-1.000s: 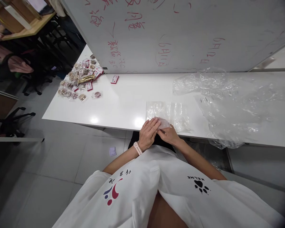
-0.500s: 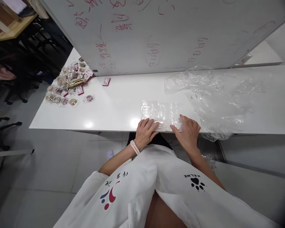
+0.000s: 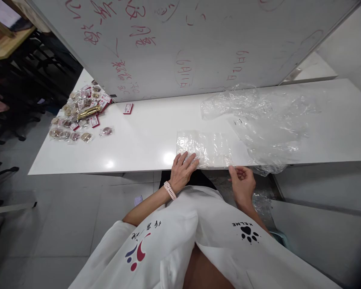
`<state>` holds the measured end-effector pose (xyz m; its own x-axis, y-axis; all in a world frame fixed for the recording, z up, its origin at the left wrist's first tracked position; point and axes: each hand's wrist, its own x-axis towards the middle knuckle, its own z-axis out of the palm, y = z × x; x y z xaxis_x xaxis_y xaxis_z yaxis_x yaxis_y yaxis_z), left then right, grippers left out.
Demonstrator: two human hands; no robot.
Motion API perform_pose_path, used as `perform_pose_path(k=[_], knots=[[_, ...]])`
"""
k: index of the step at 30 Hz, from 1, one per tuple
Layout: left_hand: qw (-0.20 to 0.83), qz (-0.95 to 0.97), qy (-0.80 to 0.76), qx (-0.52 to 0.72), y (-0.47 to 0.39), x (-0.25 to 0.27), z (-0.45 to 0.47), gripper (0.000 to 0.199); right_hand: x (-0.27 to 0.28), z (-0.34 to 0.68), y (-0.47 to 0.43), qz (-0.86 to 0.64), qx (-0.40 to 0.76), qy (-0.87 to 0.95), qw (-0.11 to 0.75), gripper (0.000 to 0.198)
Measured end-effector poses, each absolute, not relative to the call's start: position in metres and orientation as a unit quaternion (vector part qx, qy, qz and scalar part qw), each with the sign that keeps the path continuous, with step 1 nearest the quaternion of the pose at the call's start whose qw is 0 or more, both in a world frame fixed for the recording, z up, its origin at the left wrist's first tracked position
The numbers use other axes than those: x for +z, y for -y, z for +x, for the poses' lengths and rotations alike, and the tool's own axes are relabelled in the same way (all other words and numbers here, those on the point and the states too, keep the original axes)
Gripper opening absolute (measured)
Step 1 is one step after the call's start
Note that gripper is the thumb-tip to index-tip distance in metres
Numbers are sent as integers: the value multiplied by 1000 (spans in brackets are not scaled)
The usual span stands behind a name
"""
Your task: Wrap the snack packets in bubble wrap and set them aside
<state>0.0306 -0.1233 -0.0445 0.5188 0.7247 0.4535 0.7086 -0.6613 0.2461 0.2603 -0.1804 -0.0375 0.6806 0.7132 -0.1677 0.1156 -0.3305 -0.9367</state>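
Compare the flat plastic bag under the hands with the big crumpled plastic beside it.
The flat bag lies smooth and rectangular at the table edge; the crumpled plastic is heaped and wrinkled. The flat bag is smaller; the crumpled plastic hangs over the edge. The left hand presses only the flat bag. Both are clear.

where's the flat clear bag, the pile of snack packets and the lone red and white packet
flat clear bag (image 3: 209, 147), head view, middle of its flat face
pile of snack packets (image 3: 78, 116), head view, centre of the heap at the table's far left end
lone red and white packet (image 3: 128, 108), head view, middle of its top face
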Motion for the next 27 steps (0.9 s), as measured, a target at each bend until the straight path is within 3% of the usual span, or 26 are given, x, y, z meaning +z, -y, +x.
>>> perform_pose_path(k=[3, 5, 9, 15, 22, 27], knots=[[25, 872, -401, 279, 123, -46, 30, 41, -45, 245, 196, -687, 511, 201, 476, 48], [34, 872, -400, 280, 123, -47, 29, 42, -44, 233, 193, -630, 574, 193, 487, 46], [39, 872, -400, 280, 125, -48, 30, 45, -31, 210, 166, -640, 427, 263, 582, 37], [30, 867, -412, 279, 126, -48, 31, 35, -17, 183, 140, -584, 186, 619, 492, 18], [40, 842, -393, 368, 128, -62, 27, 29, -35, 184, 137, -489, 187, 737, 427, 31], [-4, 805, -406, 432, 128, -70, 13, 47, -38, 194, 138, -464, 167, 782, 383, 34]])
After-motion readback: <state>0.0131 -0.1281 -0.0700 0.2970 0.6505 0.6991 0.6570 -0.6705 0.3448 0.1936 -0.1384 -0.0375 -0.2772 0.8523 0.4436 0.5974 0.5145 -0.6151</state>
